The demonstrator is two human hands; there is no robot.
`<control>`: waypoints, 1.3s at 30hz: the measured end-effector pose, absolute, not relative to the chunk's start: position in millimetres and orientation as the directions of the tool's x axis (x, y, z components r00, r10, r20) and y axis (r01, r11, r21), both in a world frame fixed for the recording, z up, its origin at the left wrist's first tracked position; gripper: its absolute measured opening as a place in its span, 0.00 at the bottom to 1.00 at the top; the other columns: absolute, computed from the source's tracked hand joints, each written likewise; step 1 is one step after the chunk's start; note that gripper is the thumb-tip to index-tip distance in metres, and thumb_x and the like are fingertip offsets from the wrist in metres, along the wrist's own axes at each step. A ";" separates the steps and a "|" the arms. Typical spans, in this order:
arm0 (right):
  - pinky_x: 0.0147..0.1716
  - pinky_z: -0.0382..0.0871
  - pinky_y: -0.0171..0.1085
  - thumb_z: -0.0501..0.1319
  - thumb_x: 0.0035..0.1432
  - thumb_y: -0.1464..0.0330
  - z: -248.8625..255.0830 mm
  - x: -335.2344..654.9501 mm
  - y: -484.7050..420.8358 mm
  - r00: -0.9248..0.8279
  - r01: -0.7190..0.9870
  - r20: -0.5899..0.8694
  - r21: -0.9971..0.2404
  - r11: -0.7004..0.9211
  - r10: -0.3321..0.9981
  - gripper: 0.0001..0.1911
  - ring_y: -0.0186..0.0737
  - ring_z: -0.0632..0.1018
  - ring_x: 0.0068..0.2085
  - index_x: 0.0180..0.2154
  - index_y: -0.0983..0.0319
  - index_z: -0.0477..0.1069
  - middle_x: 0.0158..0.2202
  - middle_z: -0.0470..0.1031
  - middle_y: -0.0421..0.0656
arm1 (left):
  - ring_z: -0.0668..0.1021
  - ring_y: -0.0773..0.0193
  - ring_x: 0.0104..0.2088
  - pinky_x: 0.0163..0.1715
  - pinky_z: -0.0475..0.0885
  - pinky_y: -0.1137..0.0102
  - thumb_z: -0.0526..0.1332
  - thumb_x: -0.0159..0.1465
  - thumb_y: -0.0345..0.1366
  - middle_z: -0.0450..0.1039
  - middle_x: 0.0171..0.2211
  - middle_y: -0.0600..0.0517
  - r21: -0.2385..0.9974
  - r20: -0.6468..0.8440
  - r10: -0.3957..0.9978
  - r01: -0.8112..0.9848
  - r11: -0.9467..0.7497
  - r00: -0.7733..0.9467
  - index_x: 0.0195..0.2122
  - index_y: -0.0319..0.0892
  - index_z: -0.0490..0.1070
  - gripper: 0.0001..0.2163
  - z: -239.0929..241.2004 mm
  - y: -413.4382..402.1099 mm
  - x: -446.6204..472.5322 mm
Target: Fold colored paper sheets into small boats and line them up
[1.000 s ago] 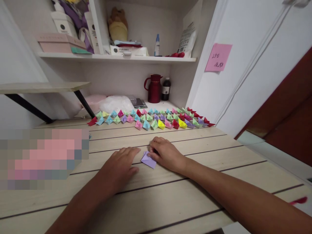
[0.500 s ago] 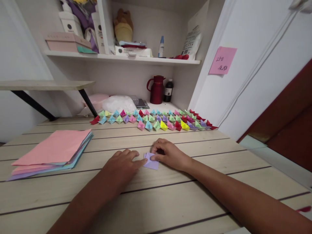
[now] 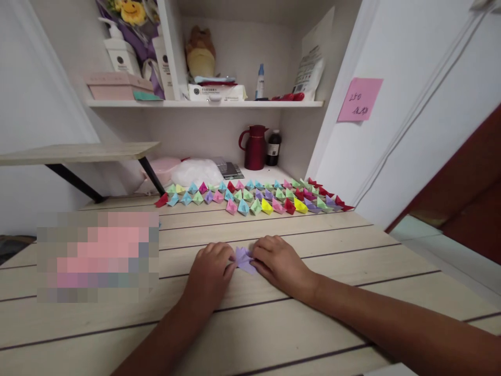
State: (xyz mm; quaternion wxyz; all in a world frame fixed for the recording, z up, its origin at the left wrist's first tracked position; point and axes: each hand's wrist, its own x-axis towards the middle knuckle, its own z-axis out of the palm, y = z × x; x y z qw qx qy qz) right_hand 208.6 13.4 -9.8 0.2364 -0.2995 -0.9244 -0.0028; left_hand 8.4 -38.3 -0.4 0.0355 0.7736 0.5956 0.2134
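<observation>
A small piece of folded purple paper (image 3: 245,260) lies between my hands at the middle of the wooden table (image 3: 250,329). My left hand (image 3: 213,266) pinches its left edge between thumb and fingers. On the other side, my right hand (image 3: 279,263) grips the right edge, fingers curled over it. Several creases show, and the paper's top edge stands in small points. Beyond the hands, rows of small folded paper boats (image 3: 256,207) in many colours line the back of the table.
At the left is a blurred, pixelated patch with pink in it (image 3: 117,243). A small raised shelf (image 3: 97,151) on black legs stands behind it. Past the boats are a dark red jug (image 3: 255,149), a dark bottle (image 3: 273,148) and a white plastic bag (image 3: 198,171). A pink note (image 3: 360,99) hangs on the wall.
My left hand has gone from a fingertip touch to pinching the purple paper's left edge. The flat square is now partly opened and creased. The view has shifted slightly.
</observation>
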 end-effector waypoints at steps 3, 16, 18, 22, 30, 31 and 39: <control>0.38 0.59 0.40 0.56 0.64 0.69 -10.8 210.1 10.9 -0.728 0.554 0.446 -0.064 0.830 0.520 0.06 0.42 0.70 0.39 0.37 0.60 0.72 0.37 0.74 0.44 | 0.74 0.56 0.45 0.46 0.67 0.59 0.57 0.63 0.30 0.76 0.42 0.50 0.290 0.307 0.923 0.901 -0.322 0.231 0.37 0.45 0.72 0.06 -1.3 -36.0 12.4; 0.40 0.60 0.41 0.57 0.63 0.70 -8.1 212.0 12.1 -0.695 0.568 0.392 -0.213 0.795 0.602 0.07 0.43 0.71 0.41 0.40 0.59 0.74 0.38 0.74 0.44 | 0.76 0.55 0.47 0.50 0.69 0.53 0.63 0.56 0.28 0.78 0.44 0.52 0.500 0.214 0.963 0.828 -0.252 0.164 0.36 0.49 0.79 0.09 2.8 -25.5 23.2; 0.43 0.61 0.41 0.60 0.61 0.70 -7.8 213.9 15.5 -0.661 0.559 0.376 -0.330 0.761 0.649 0.08 0.44 0.72 0.43 0.43 0.58 0.73 0.40 0.74 0.44 | 0.76 0.54 0.49 0.52 0.68 0.52 0.64 0.56 0.28 0.78 0.46 0.52 0.516 0.183 0.972 0.827 -0.223 0.148 0.35 0.50 0.80 0.10 3.4 -22.9 22.7; 0.45 0.62 0.42 0.65 0.57 0.70 -8.8 216.0 21.9 -0.581 0.543 0.337 -0.517 0.662 0.741 0.10 0.43 0.73 0.44 0.42 0.57 0.73 0.40 0.75 0.42 | 0.75 0.54 0.50 0.53 0.67 0.51 0.62 0.57 0.27 0.78 0.47 0.53 0.534 0.149 0.979 0.822 -0.197 0.138 0.36 0.52 0.81 0.12 1.9 -21.2 21.1; 0.43 0.61 0.42 0.63 0.59 0.71 -9.2 215.5 22.3 -0.602 0.518 0.360 -0.504 0.691 0.713 0.03 0.41 0.72 0.41 0.34 0.58 0.74 0.36 0.75 0.41 | 0.76 0.55 0.47 0.54 0.61 0.46 0.62 0.58 0.28 0.79 0.45 0.56 0.435 0.204 0.959 0.860 -0.268 0.196 0.38 0.54 0.78 0.12 -2.4 -24.9 21.3; 0.43 0.61 0.41 0.63 0.59 0.71 -9.5 215.7 22.4 -0.601 0.518 0.360 -0.504 0.691 0.713 0.02 0.41 0.72 0.41 0.34 0.58 0.74 0.36 0.75 0.41 | 0.76 0.55 0.47 0.55 0.60 0.46 0.62 0.59 0.29 0.80 0.45 0.56 0.427 0.211 0.957 0.862 -0.274 0.200 0.38 0.54 0.78 0.12 -2.5 -25.1 21.5; 0.44 0.61 0.42 0.63 0.60 0.69 -11.5 217.3 24.8 -0.605 0.511 0.342 -0.525 0.680 0.719 0.03 0.41 0.72 0.42 0.37 0.57 0.75 0.37 0.75 0.41 | 0.77 0.56 0.45 0.57 0.57 0.45 0.62 0.59 0.30 0.80 0.43 0.55 0.447 0.191 0.969 0.865 -0.228 0.156 0.33 0.50 0.75 0.07 -3.2 -24.0 22.4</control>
